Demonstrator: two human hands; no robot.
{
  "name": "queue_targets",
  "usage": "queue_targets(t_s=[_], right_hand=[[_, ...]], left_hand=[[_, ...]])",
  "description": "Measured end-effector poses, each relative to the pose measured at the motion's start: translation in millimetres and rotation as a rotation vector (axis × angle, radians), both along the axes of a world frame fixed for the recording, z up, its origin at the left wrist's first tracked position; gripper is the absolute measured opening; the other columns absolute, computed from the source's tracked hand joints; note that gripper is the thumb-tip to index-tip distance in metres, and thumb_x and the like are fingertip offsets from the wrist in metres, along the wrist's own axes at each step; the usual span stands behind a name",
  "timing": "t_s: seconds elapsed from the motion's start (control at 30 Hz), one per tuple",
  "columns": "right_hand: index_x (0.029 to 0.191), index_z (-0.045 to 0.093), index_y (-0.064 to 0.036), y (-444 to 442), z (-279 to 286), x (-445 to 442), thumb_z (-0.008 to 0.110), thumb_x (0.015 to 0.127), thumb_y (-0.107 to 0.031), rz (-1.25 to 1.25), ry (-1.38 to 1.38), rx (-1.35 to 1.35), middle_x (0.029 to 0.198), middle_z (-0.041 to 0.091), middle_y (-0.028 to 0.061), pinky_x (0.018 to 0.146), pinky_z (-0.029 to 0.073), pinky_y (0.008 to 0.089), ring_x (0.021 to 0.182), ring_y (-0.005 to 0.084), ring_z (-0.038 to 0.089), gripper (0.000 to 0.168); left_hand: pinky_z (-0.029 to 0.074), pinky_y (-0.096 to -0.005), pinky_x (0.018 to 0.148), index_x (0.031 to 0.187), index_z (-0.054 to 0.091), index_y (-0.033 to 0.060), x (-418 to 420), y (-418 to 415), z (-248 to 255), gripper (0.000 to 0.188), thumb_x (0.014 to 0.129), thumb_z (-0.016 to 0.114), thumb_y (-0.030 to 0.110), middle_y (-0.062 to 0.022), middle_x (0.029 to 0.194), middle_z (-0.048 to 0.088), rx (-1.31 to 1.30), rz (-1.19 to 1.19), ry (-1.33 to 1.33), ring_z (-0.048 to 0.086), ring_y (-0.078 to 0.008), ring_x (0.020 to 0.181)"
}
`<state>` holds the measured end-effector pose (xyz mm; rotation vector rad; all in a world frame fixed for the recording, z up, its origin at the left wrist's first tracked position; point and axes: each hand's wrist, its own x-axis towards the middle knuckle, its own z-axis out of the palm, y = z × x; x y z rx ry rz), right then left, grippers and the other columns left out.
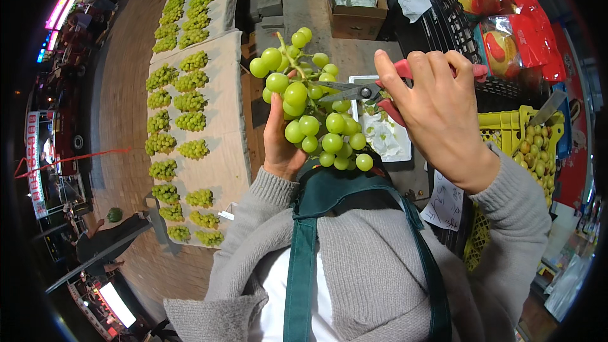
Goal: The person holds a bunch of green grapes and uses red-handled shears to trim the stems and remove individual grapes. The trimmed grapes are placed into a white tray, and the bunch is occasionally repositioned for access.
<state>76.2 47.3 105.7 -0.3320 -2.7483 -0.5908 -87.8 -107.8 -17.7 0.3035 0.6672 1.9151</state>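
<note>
My left hand [281, 145] holds up a bunch of green grapes [335, 123] before my chest, its fingers partly hidden behind the fruit. Green-brown stem shows at the top of the bunch. From the right, my right hand [439, 114] grips scissors with red-pink handles [392, 110]. Their metal blades [343, 91] reach in among the grapes near the main stem, slightly apart. Below and behind the bunch lies a white foam tray [403, 149] with crumpled white material and small green bits.
At left, a cloth-covered table [223, 104] bears rows of grape bunches. A cardboard box [358, 21] with plastic bags stands ahead. On the right are a yellow crate [498, 121] of round fruit, a black crate [427, 19] and red packages [532, 33]. A person [111, 242] is at lower left.
</note>
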Motion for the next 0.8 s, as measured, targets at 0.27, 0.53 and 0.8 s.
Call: queue_targets(t_s=[0.27, 0.53, 0.8], right_hand=[[0.111, 0.065, -0.008, -4, 0, -2, 0.065, 0.081, -0.02, 0.075, -0.004, 0.014, 0.083, 0.056, 0.0025, 0.082, 0.041, 0.0361, 0.08, 0.0183, 0.055, 0.032], [0.125, 0.063, -0.009, -15, 41, 24, 0.067, 0.09, -0.024, 0.043, -0.045, -0.087, 0.087, 0.053, 0.0047, 0.083, 0.039, 0.0387, 0.084, 0.0219, 0.056, 0.039], [0.126, 0.059, -0.013, 18, 55, 68, 0.077, 0.08, -0.017, -0.117, -0.092, -0.026, 0.095, 0.054, 0.0066, 0.092, 0.037, 0.0422, 0.096, 0.025, 0.056, 0.05]], left_hand=[[0.041, -0.052, 0.115, 0.159, 0.023, 0.0152, 5, -11, -4, 0.067, 0.106, 0.039, 0.053, -0.0166, 0.156, 0.039, 0.026, 0.066, 0.003, 0.045, -0.0343, 0.14], [0.042, -0.061, 0.11, 0.157, 0.029, 0.0153, -1, -25, -21, 0.073, 0.102, 0.042, 0.061, -0.0185, 0.156, 0.038, 0.329, -0.061, -0.301, 0.043, -0.0424, 0.14], [0.04, -0.0695, 0.108, 0.159, 0.026, 0.0156, 3, -29, -21, 0.086, 0.095, 0.051, 0.068, -0.0225, 0.155, 0.038, 0.475, -0.165, -0.516, 0.036, -0.0503, 0.143]])
